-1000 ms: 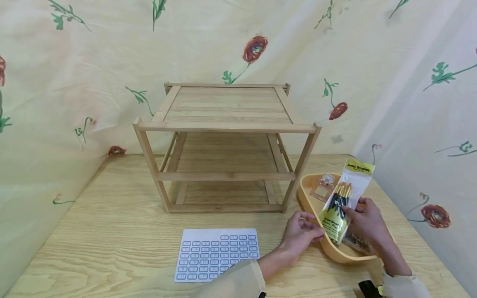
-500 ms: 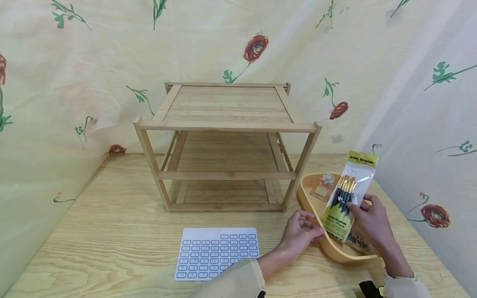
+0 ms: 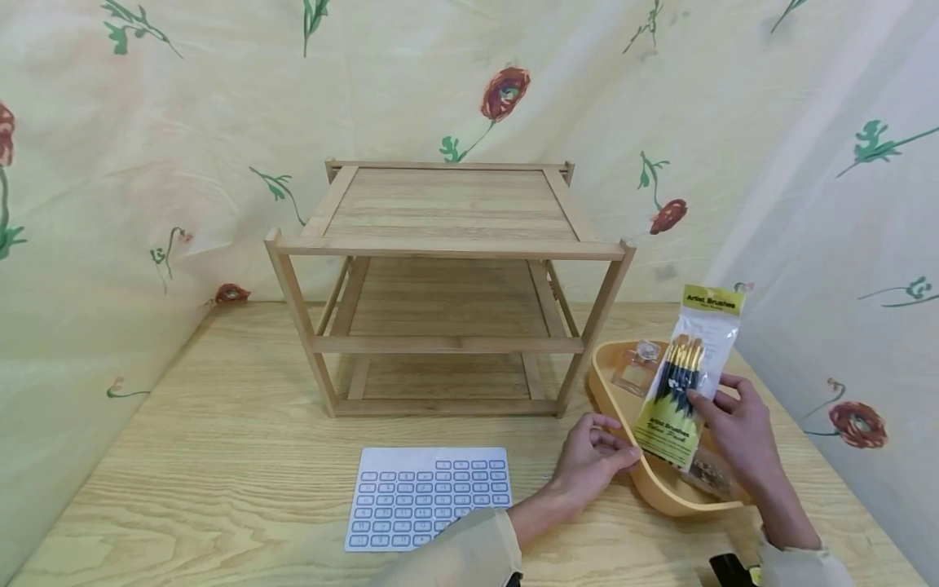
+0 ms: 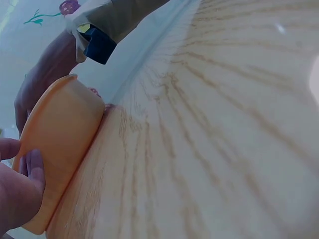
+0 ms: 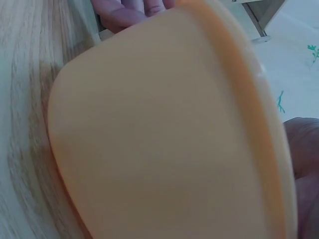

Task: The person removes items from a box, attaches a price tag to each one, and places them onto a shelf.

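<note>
My right hand [image 3: 744, 428] pinches a clear packet of artist brushes [image 3: 682, 383], tilted above an orange-yellow tray [image 3: 653, 489]. The packet has a yellow header and dark-handled brushes inside. At the tray's near left side, my left hand [image 3: 587, 465] grips the rim. In the left wrist view its fingers [image 4: 36, 169] lie against the tray's outer wall [image 4: 65, 129]. A glass perfume bottle [image 3: 634, 371] lies at the tray's far end. Another clear packet with small brownish contents [image 3: 710, 475] lies below the brushes, partly covered. The tray wall [image 5: 159, 124] hides much of the right hand in the right wrist view.
A wooden tiered rack [image 3: 447, 249] stands left of the tray, its right front leg close to the tray. A white sheet [image 3: 433, 489] printed with rows of blue boxes lies before the rack. A black object [image 3: 728, 569] sits at the front edge. Flowered cloth [image 3: 411, 90] hangs behind.
The right hand has raised the packet of brushes slightly up and away from the tray's floor, turning it a little more upright. The left hand stays at the tray's rim.
</note>
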Available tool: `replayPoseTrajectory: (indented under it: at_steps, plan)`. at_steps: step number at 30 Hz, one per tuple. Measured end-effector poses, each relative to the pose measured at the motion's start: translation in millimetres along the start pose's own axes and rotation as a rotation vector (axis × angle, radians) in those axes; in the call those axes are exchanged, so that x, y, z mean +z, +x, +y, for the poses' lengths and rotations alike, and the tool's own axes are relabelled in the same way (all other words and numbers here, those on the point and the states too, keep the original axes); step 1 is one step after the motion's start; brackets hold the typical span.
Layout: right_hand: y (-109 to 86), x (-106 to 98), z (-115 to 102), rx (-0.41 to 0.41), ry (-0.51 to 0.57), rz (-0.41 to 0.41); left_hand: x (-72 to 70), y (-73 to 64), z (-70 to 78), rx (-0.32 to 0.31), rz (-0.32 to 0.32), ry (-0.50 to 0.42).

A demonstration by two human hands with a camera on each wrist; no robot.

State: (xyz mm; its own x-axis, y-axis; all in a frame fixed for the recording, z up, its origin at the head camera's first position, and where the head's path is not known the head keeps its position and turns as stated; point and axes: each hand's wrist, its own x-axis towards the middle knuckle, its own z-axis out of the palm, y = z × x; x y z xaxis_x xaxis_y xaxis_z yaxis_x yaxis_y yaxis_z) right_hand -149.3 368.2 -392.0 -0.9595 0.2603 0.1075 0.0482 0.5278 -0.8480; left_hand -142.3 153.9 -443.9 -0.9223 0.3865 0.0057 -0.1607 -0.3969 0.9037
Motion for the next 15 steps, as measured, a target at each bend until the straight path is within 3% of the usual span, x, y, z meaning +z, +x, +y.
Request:
replayPoseTrajectory:
  at_steps: [5, 15]
  plan:
    - [-3.3, -4.9, -2.3, -0.017, 0.014, 0.046, 0.3, 0.6, 0.2, 0.002, 0.010, 0.025]
    - [-13.1, -13.1, -10.5, -0.039, 0.163, 0.083, -1.3, 0.5, 2.0, 0.007, -0.008, 0.050]
